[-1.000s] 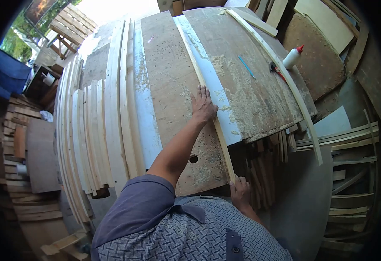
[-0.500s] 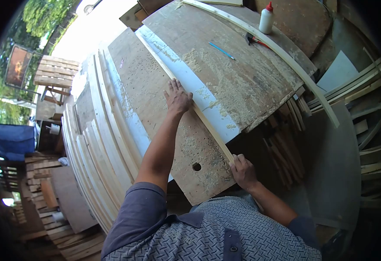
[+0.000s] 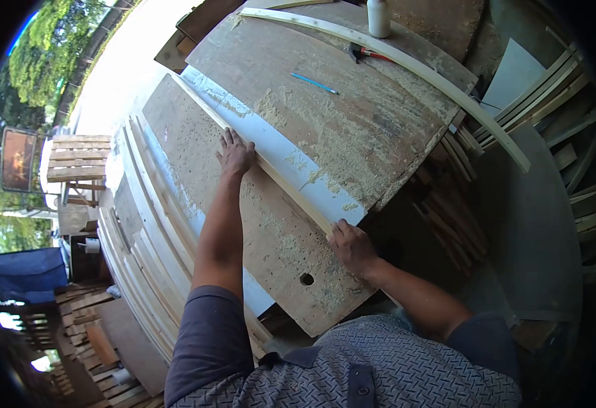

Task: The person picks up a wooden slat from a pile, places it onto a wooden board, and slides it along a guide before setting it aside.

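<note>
A long, narrow wooden strip lies lengthwise on the brown board, along the edge of a pale blue-white panel. My left hand straddles the strip about midway, with the thumb on one side and bent, slightly parted fingers on the other. At the near end, my right hand is closed around the strip, its fingers on top; the tip is covered by the hand. Sawdust and a round hole mark the brown board beside the hands.
On the worktop lie a blue pencil, a red-handled hammer and a curved wooden strip. A white bottle stands behind them. Several long wooden strips are on the left; more wood pieces stack at right.
Both hands have slid forward over the board, away from my body, with the strip. My right hand is now closer to the panel's near corner. The view has shifted slightly.
</note>
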A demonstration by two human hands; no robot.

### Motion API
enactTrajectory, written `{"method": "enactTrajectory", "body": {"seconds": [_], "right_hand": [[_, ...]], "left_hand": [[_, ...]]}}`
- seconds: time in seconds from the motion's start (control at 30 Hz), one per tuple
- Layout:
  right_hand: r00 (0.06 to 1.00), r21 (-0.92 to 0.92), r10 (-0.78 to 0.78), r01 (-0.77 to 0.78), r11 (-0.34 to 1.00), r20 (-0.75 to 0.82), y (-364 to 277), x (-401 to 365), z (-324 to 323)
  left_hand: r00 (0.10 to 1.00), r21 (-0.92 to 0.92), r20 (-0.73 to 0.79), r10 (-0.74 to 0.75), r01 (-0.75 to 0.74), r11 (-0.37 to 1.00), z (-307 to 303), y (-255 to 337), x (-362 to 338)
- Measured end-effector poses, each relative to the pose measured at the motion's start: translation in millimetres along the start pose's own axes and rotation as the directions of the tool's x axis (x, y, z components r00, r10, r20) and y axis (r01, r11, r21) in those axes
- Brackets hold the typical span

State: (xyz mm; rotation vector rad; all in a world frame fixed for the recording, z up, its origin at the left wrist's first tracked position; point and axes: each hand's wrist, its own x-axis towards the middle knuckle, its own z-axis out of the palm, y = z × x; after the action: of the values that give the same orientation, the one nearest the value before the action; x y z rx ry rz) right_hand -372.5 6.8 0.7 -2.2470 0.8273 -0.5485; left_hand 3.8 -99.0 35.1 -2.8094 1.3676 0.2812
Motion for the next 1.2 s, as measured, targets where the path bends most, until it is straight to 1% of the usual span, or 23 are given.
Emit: {"method": "enactTrajectory", "body": {"seconds": [0.07,0.1,0.17,0.23,0.27,0.3,0.33,0.37,0.43,0.47,0.53,0.57,0.7,0.77,0.83,0.87,0.9,0.97,1.03,1.07,1.13,1.17,1.2], "right_hand": [[0.999,0.02,-0.031,0.031,0.999,-0.007,2,10,6],[0.999,0.019,-0.033,0.034,0.999,-0.011,2,15,10],[0.999,0.044,-0.009,0.011,0.999,-0.031,2,22,16],[0.999,0.04,-0.012,0.013,0.999,-0.032,0,30,17],[0.999,0.041,-0.011,0.012,0.999,-0.032,-2,35,17],[0.999,0.042,-0.018,0.02,0.999,-0.033,-3,41,19],[0.999,0.057,-0.023,0.025,0.998,-0.042,-4,49,21],[0.998,0.073,-0.027,0.031,0.997,-0.05,-4,56,23],[0.998,0.086,-0.023,0.027,0.996,-0.051,-3,65,28],[0.999,0.095,-0.011,0.016,0.995,-0.049,-2,69,31],[0.999,0.077,-0.023,0.027,0.997,-0.044,-1,79,38],[0.999,0.057,-0.025,0.028,0.998,-0.048,-1,85,40],[0.998,0.042,-0.041,0.043,0.998,-0.055,-4,111,49],[0.999,0.043,-0.003,0.005,0.999,-0.043,-7,122,53],[0.999,0.052,0.012,-0.01,0.999,-0.045,-4,129,65],[0.998,0.056,0.028,-0.026,0.998,-0.048,-6,132,59],[0.999,0.05,0.019,-0.017,0.999,-0.049,-6,127,51],[0.998,-0.052,-0.045,0.043,0.998,-0.051,-9,106,30],[0.999,-0.14,-0.04,0.04,0.989,0.004,-6,78,8],[0.999,-0.148,-0.048,0.049,0.988,0.01,-4,64,2],[0.994,-0.113,-0.059,0.069,0.991,0.09,-3,43,-2],[0.993,-0.117,-0.067,0.078,0.99,0.097,-2,41,3],[0.996,-0.116,-0.075,0.08,0.99,0.053,0,42,9]], "left_hand": [[1.0,0.005,0.016,0.009,-0.009,1.0,-8,-4,6],[0.999,0.037,0.044,-0.006,0.005,0.999,-13,-4,8],[0.997,0.067,0.07,-0.021,0.016,0.998,-15,1,6],[0.997,0.031,-0.025,-0.068,0.069,0.997,-1,16,-12],[0.992,0.003,-0.106,-0.066,0.067,0.998,7,28,-30],[0.989,-0.019,-0.134,-0.064,0.062,0.998,9,42,-56],[0.985,-0.083,-0.163,-0.053,0.039,0.996,10,56,-86],[0.989,-0.075,-0.127,-0.079,0.069,0.995,18,64,-107],[0.993,-0.088,-0.089,-0.078,0.07,0.994,29,78,-141],[0.992,-0.091,-0.092,-0.089,0.081,0.993,38,80,-145],[0.993,-0.052,-0.12,-0.013,0.007,0.999,55,75,-146],[0.993,-0.087,-0.118,-0.025,0.014,0.996,54,74,-142],[0.992,-0.091,-0.11,-0.054,0.044,0.995,50,66,-117],[0.993,-0.147,-0.098,-0.058,0.043,0.988,48,61,-106],[0.993,-0.135,-0.096,-0.067,0.054,0.989,45,58,-100],[0.993,-0.127,-0.094,-0.074,0.062,0.99,45,59,-98],[0.992,-0.134,-0.101,-0.078,0.064,0.989,46,60,-97],[0.992,-0.102,-0.097,-0.08,0.07,0.992,47,58,-96],[0.991,-0.101,-0.11,-0.08,0.069,0.992,48,57,-95],[0.991,-0.092,-0.113,-0.076,0.066,0.994,48,57,-95],[0.991,-0.11,-0.11,-0.083,0.07,0.991,47,57,-95],[0.991,-0.118,-0.107,-0.08,0.067,0.991,46,57,-95],[0.99,-0.127,-0.109,-0.091,0.077,0.989,45,58,-94]]}}
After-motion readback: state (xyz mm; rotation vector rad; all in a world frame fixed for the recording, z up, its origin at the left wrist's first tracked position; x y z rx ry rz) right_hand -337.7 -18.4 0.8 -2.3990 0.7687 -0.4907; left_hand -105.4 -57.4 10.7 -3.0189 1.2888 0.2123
